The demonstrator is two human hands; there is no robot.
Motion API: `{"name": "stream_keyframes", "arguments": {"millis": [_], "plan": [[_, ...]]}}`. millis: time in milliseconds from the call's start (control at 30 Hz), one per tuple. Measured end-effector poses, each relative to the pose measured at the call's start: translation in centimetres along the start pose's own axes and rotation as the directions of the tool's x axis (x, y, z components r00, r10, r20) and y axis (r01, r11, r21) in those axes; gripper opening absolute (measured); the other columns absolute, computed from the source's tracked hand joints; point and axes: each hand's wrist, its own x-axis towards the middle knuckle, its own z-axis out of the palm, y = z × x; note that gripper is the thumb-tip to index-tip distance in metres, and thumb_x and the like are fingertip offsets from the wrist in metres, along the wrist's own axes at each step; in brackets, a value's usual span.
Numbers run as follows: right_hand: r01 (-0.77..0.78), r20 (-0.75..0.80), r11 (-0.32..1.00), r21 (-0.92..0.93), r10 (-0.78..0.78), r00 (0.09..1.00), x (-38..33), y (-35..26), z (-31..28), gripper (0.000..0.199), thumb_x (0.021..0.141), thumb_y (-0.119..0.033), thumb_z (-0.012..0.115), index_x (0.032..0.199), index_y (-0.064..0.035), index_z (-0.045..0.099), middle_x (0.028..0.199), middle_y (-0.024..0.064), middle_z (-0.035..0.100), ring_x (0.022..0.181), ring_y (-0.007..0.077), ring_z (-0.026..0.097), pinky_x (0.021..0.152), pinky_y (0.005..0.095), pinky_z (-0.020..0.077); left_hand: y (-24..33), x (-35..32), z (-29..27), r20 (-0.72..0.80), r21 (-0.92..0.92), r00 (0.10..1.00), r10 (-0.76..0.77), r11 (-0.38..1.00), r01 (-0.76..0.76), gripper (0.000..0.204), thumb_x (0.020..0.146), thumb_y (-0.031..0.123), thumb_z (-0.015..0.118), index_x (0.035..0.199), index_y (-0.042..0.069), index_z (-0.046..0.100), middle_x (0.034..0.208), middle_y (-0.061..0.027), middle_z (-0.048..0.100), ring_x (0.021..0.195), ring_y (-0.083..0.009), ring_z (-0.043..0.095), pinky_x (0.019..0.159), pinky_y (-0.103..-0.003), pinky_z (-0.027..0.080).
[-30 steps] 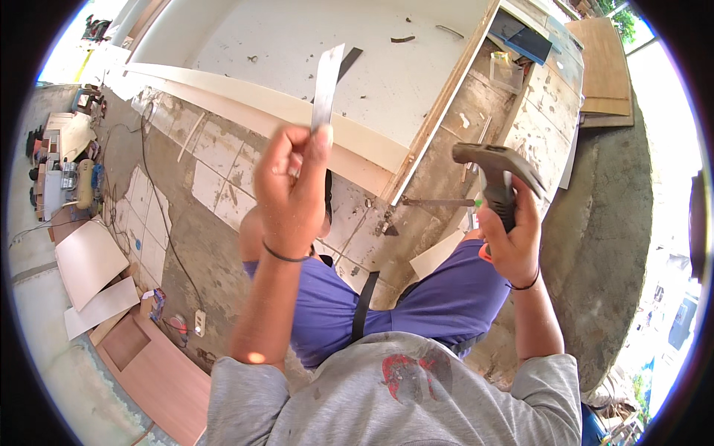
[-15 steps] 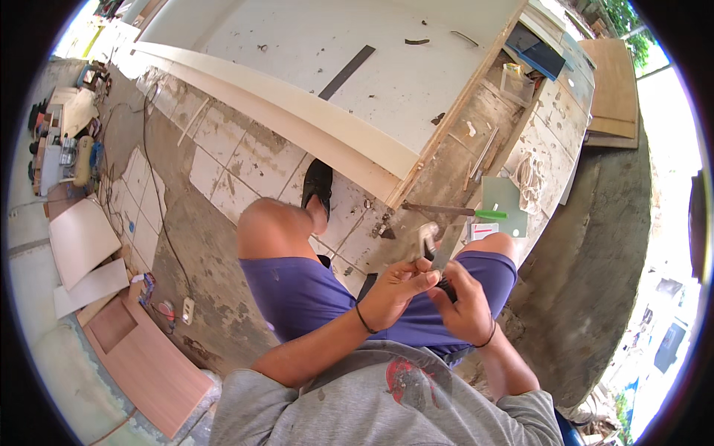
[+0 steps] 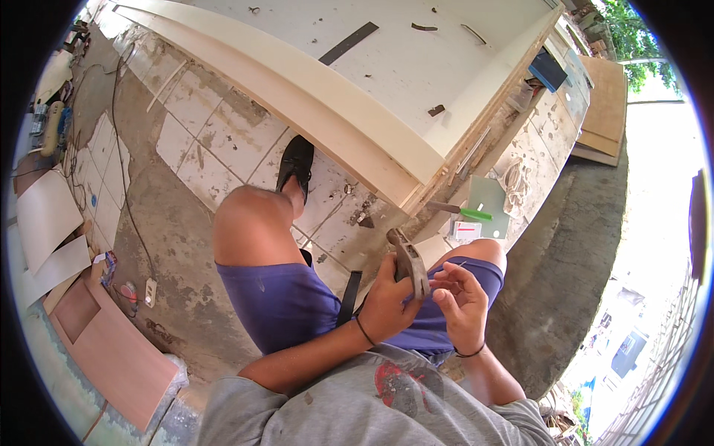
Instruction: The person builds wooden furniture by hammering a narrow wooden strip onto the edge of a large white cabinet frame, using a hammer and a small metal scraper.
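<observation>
Here my left hand (image 3: 390,301) is wrapped around the hammer (image 3: 409,262), fingers closed over its neck just under the metal head, which points up and away from me toward the tiled floor (image 3: 216,141). The hammer sits over my lap, between my knees, above my right thigh in the purple shorts (image 3: 286,301). My right hand (image 3: 457,297) is right beside it, the fingers half curled with thumb and forefinger pinched together close to the hammer head; I think there is something thin, maybe a nail, between them, but it is too small for me to be sure. Both wrists carry a dark band.

My left knee (image 3: 249,223) is raised, and the foot beyond it wears a black sandal (image 3: 296,162) flat on the tiles. In front of me lies a big pale board (image 3: 387,67) with a cream edge strip, and a long dark metal strip (image 3: 348,43) rests on top of it. Near my right knee, on the ground, are a grey-green sheet (image 3: 487,201), a tool with a green handle (image 3: 465,212) and a small red-and-white box (image 3: 467,230). Off to my left lie brown and white panels (image 3: 111,349) and a dark cord (image 3: 123,186) running across the floor.
</observation>
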Motion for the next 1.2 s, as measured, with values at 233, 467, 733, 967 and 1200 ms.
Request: {"name": "stream_keyframes", "arguments": {"millis": [233,467,733,967,1200], "plan": [[-0.033,-0.003,0.985,-0.170,0.033,0.999,1.4,-0.2,0.4,0.035,0.096,-0.004,0.059,0.128,0.0074,0.052,0.099,0.0069,0.063,0.088,0.0126,0.062,0.079,0.0251,0.0515,-0.3,0.1,-0.4,-0.024,0.135,0.998,0.064,0.989,-0.060,0.030,0.075,0.017,0.079,0.101,0.005,0.069,0.101,-0.0199,0.056,0.094,-0.0370,0.054,0.077,-0.042,0.048],[0.019,-0.085,0.992,-0.125,-0.029,0.996,6.4,-4.6,-0.7,0.033,0.097,-0.010,0.058,0.126,0.0047,0.052,0.088,0.0059,0.065,0.073,0.0116,0.062,0.063,0.0224,0.0499,0.9,0.9,-1.9,-0.086,0.031,0.996,0.025,0.999,-0.022,0.037,0.073,0.025,0.083,0.099,0.004,0.067,0.104,-0.0189,0.059,0.101,-0.0357,0.052,0.082,-0.041,0.048],[0.039,-0.123,0.989,-0.145,-0.058,0.991,11.4,-7.2,1.3,0.020,0.095,-0.015,0.064,0.100,0.0043,0.065,0.066,0.0009,0.059,0.053,0.0058,0.053,0.047,0.0217,0.0400,0.4,0.9,-1.9,-0.112,-0.017,0.994,0.008,1.000,-0.010,0.033,0.073,0.017,0.084,0.092,0.005,0.061,0.099,-0.0168,0.053,0.093,-0.0320,0.053,0.077,-0.041,0.046],[0.030,-0.102,0.977,-0.212,-0.053,0.993,12.0,-6.7,1.3,0.018,0.094,-0.014,0.065,0.096,0.0045,0.067,0.060,-0.0026,0.055,0.048,0.0034,0.045,0.042,0.0224,0.0324,-0.2,0.8,-1.9,-0.125,-0.004,0.992,0.003,1.000,-0.003,0.031,0.073,0.016,0.083,0.092,0.006,0.061,0.102,-0.0184,0.050,0.094,-0.0327,0.052,0.078,-0.040,0.045],[-0.040,-0.065,0.998,-0.052,0.036,0.997,12.2,-6.0,1.5,0.018,0.094,-0.014,0.064,0.098,0.0034,0.066,0.064,-0.0027,0.056,0.050,0.0033,0.046,0.043,0.0216,0.0343,-0.6,0.5,-1.7,-0.132,-0.009,0.991,-0.013,1.000,0.012,0.026,0.076,0.015,0.081,0.091,0.005,0.062,0.102,-0.0183,0.050,0.097,-0.0327,0.053,0.082,-0.040,0.045]]}}
